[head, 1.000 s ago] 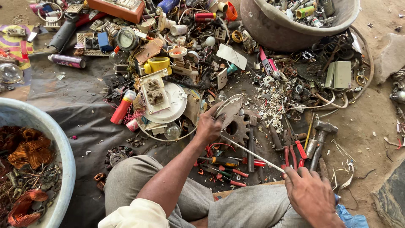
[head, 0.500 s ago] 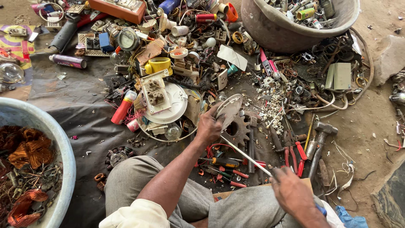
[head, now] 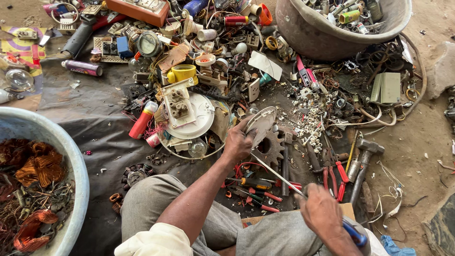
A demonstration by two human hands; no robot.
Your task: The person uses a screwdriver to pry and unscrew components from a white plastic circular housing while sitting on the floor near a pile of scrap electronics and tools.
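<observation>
Gripping grey metal disc (head: 260,124) – left hand (head: 238,143) | right hand (head: 322,211) clamped on blue-handled screwdriver (head: 303,194) – tip at disc

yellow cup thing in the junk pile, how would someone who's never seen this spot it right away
Start at the round white plastic disc lying in the scrap just beyond the person's left hand. Directly above its top edge sits the squat yellow plastic cylinder, open at the top. It is the only bright yellow piece among the grey and white parts around it.
</observation>
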